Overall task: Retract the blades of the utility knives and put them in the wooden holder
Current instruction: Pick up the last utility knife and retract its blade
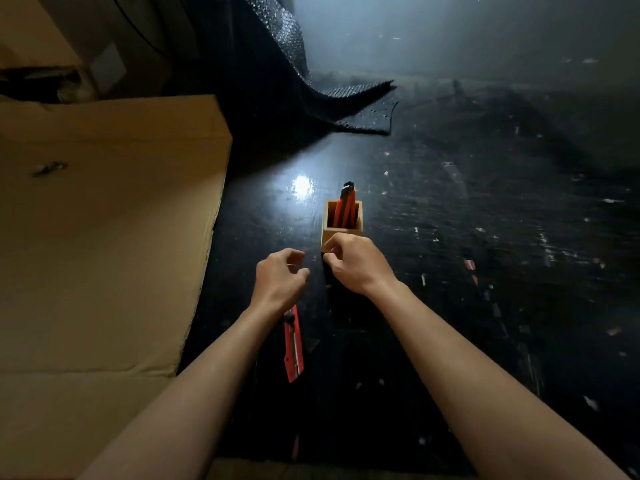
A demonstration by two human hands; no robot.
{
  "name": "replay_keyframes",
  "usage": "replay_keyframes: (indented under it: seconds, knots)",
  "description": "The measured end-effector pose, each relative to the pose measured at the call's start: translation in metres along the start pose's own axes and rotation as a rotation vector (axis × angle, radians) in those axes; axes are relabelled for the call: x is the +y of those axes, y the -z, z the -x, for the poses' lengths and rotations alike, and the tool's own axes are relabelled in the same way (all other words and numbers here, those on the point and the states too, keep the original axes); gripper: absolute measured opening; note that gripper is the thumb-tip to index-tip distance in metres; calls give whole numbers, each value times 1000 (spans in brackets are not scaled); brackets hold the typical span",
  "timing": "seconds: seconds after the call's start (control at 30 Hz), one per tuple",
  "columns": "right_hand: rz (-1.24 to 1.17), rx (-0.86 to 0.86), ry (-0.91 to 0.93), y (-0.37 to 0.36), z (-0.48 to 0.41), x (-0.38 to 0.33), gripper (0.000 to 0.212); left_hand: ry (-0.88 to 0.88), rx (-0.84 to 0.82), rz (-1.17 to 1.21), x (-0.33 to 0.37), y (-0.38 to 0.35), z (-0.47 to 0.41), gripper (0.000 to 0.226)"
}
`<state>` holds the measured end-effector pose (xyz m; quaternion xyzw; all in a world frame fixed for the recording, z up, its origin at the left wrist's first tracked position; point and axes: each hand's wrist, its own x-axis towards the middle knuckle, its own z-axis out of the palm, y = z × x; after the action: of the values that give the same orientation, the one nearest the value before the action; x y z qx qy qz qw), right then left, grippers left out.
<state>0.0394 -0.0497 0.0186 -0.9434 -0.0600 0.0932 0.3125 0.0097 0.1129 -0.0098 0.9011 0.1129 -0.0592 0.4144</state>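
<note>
Both forearms reach forward over the dark, scuffed surface (450,209) toward the wooden holder (342,233), my landmark. My left hand (278,278) hovers just short of the holder on its left, fingers (300,271) loosely curled and holding nothing that I can see. My right hand (356,263) sits right in front of the holder's near wall, fingers bent inward; whether they pinch anything I cannot tell. Orange utility knives (346,206) stand upright inside the holder, one dark tip rising above its rim. Another orange utility knife (293,344) lies flat on the surface, nearer me than the holder, partly under my left wrist. Left of the holder lies a big sheet of cardboard (104,220); beyond it, a black textured mat (346,109).
</note>
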Motion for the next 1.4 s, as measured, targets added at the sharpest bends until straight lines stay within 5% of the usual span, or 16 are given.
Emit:
replay_keyframes:
  seconds: [0.37, 0.9, 1.4]
  knots:
    - [108, -360, -120, -82, 65, -6, 22, 196, -101, -112, -84, 5, 78, 38]
    - [-360, -263, -343, -111, 109, 2, 29, 409, -184, 392, -103, -24, 104, 28]
    - [-622, -3, -107, -10, 93, -14, 33, 9, -184, 560, 2, 32, 80, 26]
